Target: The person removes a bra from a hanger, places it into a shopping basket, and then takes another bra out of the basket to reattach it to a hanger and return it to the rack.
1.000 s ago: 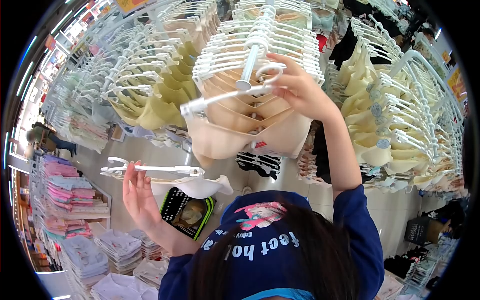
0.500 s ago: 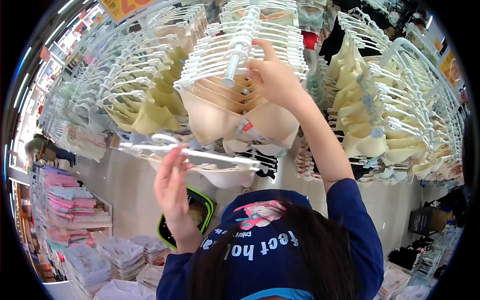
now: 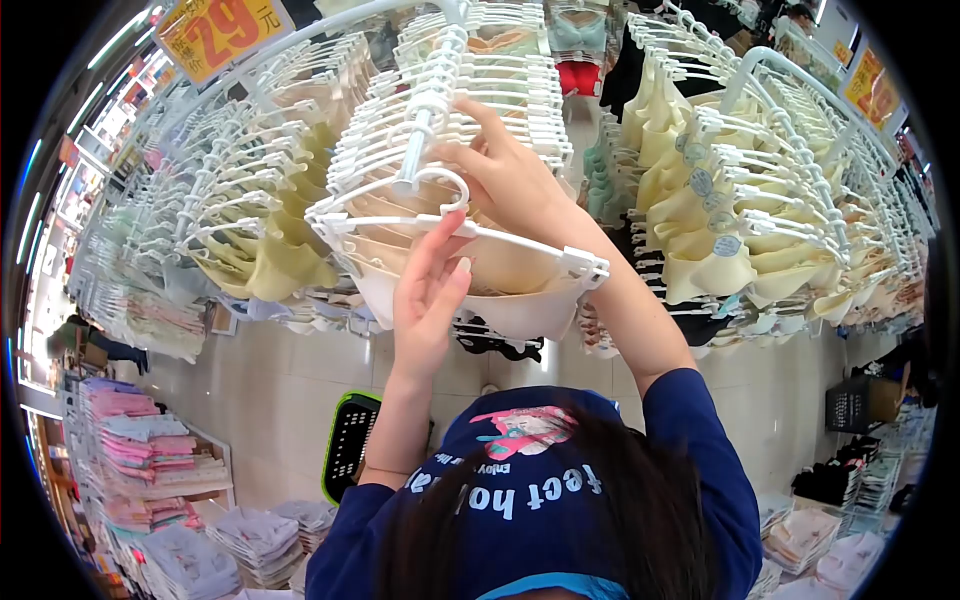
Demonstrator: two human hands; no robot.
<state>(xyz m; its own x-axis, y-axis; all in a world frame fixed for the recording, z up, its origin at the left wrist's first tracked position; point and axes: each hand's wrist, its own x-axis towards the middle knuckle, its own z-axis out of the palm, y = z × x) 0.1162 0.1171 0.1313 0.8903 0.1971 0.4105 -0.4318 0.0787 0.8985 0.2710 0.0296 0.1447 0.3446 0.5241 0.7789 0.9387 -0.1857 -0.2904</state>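
Note:
My left hand (image 3: 428, 285) pinches the bar of a white hanger (image 3: 520, 238), and a pale cream bra (image 3: 520, 312) is clipped along it. The hanger is tilted, its hook close to the end of a white display rail (image 3: 412, 155). My right hand (image 3: 520, 175) is at the row of hanging bras, with thumb and index finger curled about the white hangers (image 3: 500, 100) behind the rail's tip. Other beige bras on the rail are partly hidden behind the one in my left hand.
Racks of pale yellow bras stand at left (image 3: 265, 255) and right (image 3: 710, 270). An orange price sign (image 3: 222, 35) is at upper left. A black and green basket (image 3: 350, 445) is on the floor (image 3: 270, 400). Folded clothes (image 3: 190, 565) are stacked at lower left.
My left hand has moved up and right, bringing the hanger and bra from below the rack to the rail's end. My right hand stays at the hangers. The view has shifted slightly.

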